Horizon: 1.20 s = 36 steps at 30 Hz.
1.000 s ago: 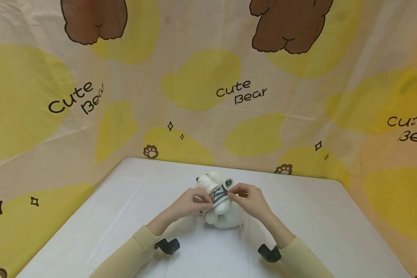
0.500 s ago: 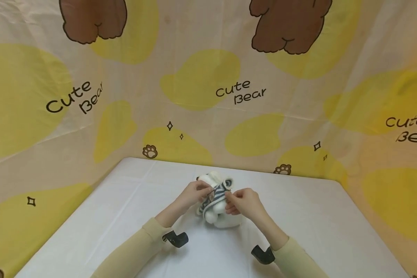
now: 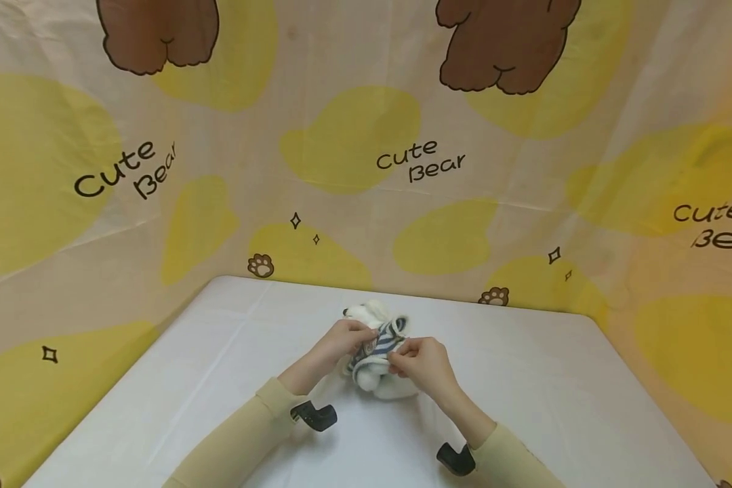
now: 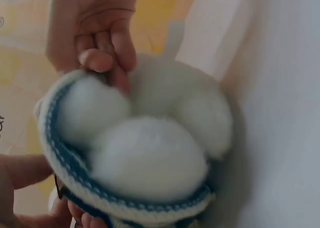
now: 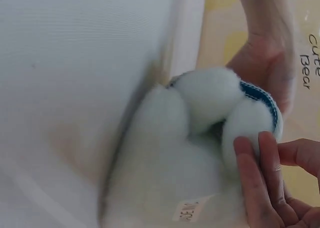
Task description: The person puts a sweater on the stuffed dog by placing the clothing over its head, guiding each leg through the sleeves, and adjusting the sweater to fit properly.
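Note:
A white plush toy [image 3: 395, 386] lies on the table, dressed in a blue-and-white striped knit garment [image 3: 383, 347] with a white edge. Its head, with a dark nose, points to the far left. At the garment's upper part, my left hand [image 3: 339, 341] pinches the cloth between thumb and fingers. My right hand [image 3: 425, 366] pinches the lower hem on the right side. In the right wrist view, two right fingertips [image 5: 245, 147] lie against a white fluffy limb inside the hem. The left wrist view shows the rounded white limbs [image 4: 150, 158] coming out below the knit edge [image 4: 95, 190].
The white table [image 3: 219, 379] surrounds the toy. Cloth walls [image 3: 341, 156] printed with bears and lettering rise behind it and at both sides. Black curved wrist pieces [image 3: 318, 416] stick out under both forearms. A small label [image 5: 192, 209] is on the toy's body.
My right hand has moved down and slightly left along the garment, to its hem. My left hand has shifted up and right. The striped garment now spreads lower over the toy.

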Tool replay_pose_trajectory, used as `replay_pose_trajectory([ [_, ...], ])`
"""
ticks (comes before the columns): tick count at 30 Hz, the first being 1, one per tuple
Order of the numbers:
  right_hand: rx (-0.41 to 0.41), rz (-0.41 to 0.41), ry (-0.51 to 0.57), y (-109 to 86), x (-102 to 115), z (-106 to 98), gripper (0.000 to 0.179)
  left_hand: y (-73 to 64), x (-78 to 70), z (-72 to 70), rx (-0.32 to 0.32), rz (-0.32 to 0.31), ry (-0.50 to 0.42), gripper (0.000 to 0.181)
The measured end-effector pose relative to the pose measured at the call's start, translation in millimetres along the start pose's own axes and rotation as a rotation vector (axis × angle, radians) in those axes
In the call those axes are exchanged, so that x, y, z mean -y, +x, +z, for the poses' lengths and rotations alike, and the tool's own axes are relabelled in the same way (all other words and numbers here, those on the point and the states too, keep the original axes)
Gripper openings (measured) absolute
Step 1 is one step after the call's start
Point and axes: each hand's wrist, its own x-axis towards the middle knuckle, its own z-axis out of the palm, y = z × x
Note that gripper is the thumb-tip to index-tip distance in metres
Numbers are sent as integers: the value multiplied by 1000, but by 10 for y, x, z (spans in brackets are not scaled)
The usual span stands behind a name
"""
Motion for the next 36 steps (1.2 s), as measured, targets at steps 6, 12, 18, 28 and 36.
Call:
replay_pose_trajectory([
  [6, -21, -107, -153, -87, -36, 30, 15, -20, 33, -14, -114, 5, 32, 21],
  [12, -41, -161, -269, -119, -57, 62, 17, -10, 128, -16, -236, 91, 205, 16],
  [18, -75, -211, -376, -183, -123, 112, 15, -26, 132, 9, -287, 122, 263, 13],
  [28, -8, -164, -339, -184, -12, 38, 14, -38, 154, -35, -234, 105, 228, 15],
  [36, -34, -103, -338, 21, 264, -246, 20, -114, 82, -71, -238, 117, 147, 17],
])
